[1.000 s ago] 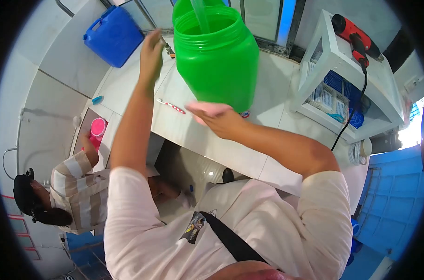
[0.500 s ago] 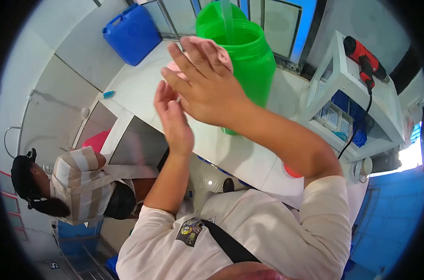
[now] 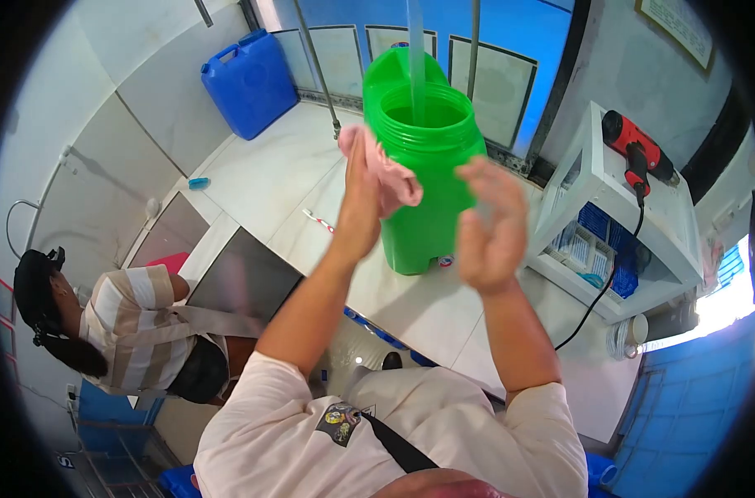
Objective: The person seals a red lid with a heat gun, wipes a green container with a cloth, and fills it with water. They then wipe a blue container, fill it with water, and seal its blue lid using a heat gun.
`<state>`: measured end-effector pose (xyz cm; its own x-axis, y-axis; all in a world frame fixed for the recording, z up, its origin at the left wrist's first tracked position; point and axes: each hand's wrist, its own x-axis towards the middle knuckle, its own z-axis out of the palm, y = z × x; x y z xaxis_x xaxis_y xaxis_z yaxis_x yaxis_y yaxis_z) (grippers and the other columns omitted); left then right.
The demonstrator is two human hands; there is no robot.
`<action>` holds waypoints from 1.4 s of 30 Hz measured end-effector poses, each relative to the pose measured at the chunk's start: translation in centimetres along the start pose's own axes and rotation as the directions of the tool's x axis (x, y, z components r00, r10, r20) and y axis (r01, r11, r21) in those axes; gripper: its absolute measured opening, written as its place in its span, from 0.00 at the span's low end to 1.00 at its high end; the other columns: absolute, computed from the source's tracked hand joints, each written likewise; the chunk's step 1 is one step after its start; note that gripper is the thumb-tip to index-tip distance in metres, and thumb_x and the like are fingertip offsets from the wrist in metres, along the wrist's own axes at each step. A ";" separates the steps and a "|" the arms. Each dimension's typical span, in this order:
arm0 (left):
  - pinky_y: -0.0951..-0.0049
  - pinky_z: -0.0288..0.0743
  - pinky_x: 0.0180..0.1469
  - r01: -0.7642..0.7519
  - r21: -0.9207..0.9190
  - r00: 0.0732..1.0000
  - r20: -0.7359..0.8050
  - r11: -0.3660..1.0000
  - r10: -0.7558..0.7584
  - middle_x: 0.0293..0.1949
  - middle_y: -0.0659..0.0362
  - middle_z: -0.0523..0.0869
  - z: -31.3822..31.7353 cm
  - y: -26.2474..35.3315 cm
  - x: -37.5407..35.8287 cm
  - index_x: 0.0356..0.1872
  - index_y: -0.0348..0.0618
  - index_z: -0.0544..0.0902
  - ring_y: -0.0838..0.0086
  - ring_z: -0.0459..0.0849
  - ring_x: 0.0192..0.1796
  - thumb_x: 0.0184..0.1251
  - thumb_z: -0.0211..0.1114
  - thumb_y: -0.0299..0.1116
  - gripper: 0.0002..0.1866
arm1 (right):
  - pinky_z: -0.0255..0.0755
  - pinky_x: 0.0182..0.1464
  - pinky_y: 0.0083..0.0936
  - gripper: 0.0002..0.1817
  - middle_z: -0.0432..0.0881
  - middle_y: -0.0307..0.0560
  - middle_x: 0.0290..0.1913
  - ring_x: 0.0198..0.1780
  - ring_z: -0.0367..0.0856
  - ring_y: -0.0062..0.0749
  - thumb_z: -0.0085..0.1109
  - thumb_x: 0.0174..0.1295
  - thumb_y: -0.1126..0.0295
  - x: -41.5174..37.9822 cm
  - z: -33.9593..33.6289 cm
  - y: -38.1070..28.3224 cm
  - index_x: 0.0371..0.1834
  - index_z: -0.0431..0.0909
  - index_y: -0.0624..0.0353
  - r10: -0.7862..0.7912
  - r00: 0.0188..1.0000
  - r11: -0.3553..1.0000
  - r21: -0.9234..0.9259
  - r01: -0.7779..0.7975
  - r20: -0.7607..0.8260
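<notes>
A bright green plastic jug (image 3: 427,187) with a wide open mouth stands upright on the white tiled counter (image 3: 282,187). A clear, tube-like column (image 3: 416,58) runs down into its mouth. My left hand (image 3: 362,199) is closed around a folded pink cloth (image 3: 386,170), which overlaps the jug's left side in this view. To the right of the jug, my right hand (image 3: 493,224) is raised, slightly blurred, with thumb and fingers apart and nothing visible in it.
A blue jerrycan (image 3: 249,83) stands at the back left. A red-and-white toothbrush-like item (image 3: 317,220) lies near my left forearm. On the right, a white shelf unit (image 3: 593,199) carries a red-and-black corded tool (image 3: 640,149). Another person (image 3: 136,324) is at the left.
My hands have separated. The right hand has left the cloth and moved right of the jug; the left now has the pink cloth. The camera view has shifted slightly.
</notes>
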<state>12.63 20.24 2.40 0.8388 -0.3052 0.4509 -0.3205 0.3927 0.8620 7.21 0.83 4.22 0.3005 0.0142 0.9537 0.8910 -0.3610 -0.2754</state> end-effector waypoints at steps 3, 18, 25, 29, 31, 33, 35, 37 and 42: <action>0.70 0.78 0.54 -0.437 0.717 0.899 0.341 0.543 0.273 0.57 0.56 0.72 -5.3 1.5 7.7 0.78 0.43 0.56 0.70 0.78 0.53 0.86 0.35 0.52 0.30 | 0.61 0.75 0.42 0.22 0.71 0.62 0.71 0.71 0.72 0.48 0.54 0.72 0.71 -0.3 -0.4 2.9 0.67 0.70 0.67 0.286 0.943 0.955 0.127 -0.267 -0.170; 0.64 0.63 0.75 -0.270 0.595 0.888 0.458 0.757 -0.042 0.72 0.49 0.74 -11.4 -0.9 15.4 0.71 0.43 0.75 0.60 0.72 0.73 0.78 0.50 0.42 0.26 | 0.58 0.76 0.38 0.45 0.62 0.62 0.77 0.76 0.66 0.47 0.43 0.78 0.41 -3.9 3.0 7.5 0.81 0.46 0.69 0.366 0.931 0.930 0.038 -0.365 -0.009; 0.64 0.72 0.67 0.307 -0.227 0.855 -0.362 0.924 -0.373 0.60 0.53 0.79 -9.2 -19.5 2.0 0.66 0.41 0.75 0.64 0.77 0.63 0.84 0.37 0.59 0.33 | 0.58 0.76 0.37 0.46 0.65 0.59 0.76 0.74 0.68 0.43 0.44 0.78 0.42 -3.6 3.2 7.3 0.82 0.44 0.69 0.414 0.910 0.906 0.117 -0.408 -0.034; 0.46 0.42 0.81 -0.335 0.541 0.936 0.094 0.771 0.340 0.80 0.42 0.55 -1.0 -7.3 -5.5 0.81 0.35 0.51 0.49 0.47 0.83 0.77 0.53 0.49 0.41 | 0.59 0.75 0.35 0.46 0.66 0.59 0.75 0.73 0.69 0.42 0.44 0.78 0.41 -3.6 3.4 6.9 0.82 0.43 0.69 0.434 0.900 0.900 0.080 -0.429 -0.050; 0.47 0.41 0.81 -0.374 0.674 0.915 0.153 0.637 0.374 0.80 0.39 0.55 -1.8 -5.4 -3.4 0.82 0.35 0.50 0.47 0.46 0.83 0.78 0.54 0.46 0.41 | 0.59 0.75 0.35 0.46 0.66 0.59 0.75 0.73 0.69 0.42 0.44 0.78 0.41 -3.7 3.3 6.8 0.82 0.43 0.69 0.447 0.893 0.893 0.088 -0.442 -0.049; 0.48 0.40 0.81 -0.410 0.779 0.890 0.228 0.475 0.395 0.80 0.36 0.54 -2.3 -2.3 0.1 0.82 0.34 0.49 0.45 0.44 0.84 0.78 0.54 0.44 0.40 | 0.59 0.75 0.34 0.46 0.67 0.59 0.75 0.72 0.69 0.42 0.44 0.78 0.41 -3.8 3.4 6.7 0.82 0.43 0.69 0.457 0.888 0.888 0.097 -0.450 -0.056; 0.51 0.43 0.80 -0.512 0.681 0.839 0.266 0.523 0.475 0.77 0.37 0.59 -3.1 -0.4 3.7 0.81 0.34 0.50 0.44 0.51 0.81 0.78 0.54 0.44 0.39 | 0.60 0.74 0.34 0.46 0.68 0.59 0.74 0.72 0.69 0.41 0.44 0.78 0.41 -3.7 3.3 6.8 0.82 0.43 0.68 0.452 0.890 0.890 0.090 -0.446 -0.059; 0.53 0.47 0.78 -0.486 0.590 0.865 0.220 0.645 0.450 0.72 0.39 0.63 -5.1 -0.9 8.0 0.77 0.32 0.58 0.46 0.57 0.76 0.78 0.53 0.44 0.35 | 0.60 0.74 0.34 0.46 0.68 0.59 0.73 0.72 0.70 0.41 0.43 0.78 0.41 -4.2 3.5 7.5 0.82 0.43 0.68 0.439 0.896 0.897 0.087 -0.433 -0.071; 0.69 0.72 0.60 -0.083 0.655 0.977 -0.096 0.751 0.192 0.55 0.55 0.77 -10.2 -3.7 19.5 0.53 0.39 0.78 0.68 0.76 0.60 0.75 0.55 0.55 0.26 | 0.60 0.75 0.33 0.47 0.68 0.59 0.74 0.72 0.69 0.41 0.42 0.78 0.39 -4.3 3.3 7.6 0.82 0.43 0.68 0.448 0.892 0.892 0.095 -0.441 -0.057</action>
<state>34.72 21.72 5.67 0.8000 -0.1394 0.5836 -0.5988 -0.2475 0.7617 13.78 1.13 -2.36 0.6476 -0.2019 0.7347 0.6948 -0.2393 -0.6782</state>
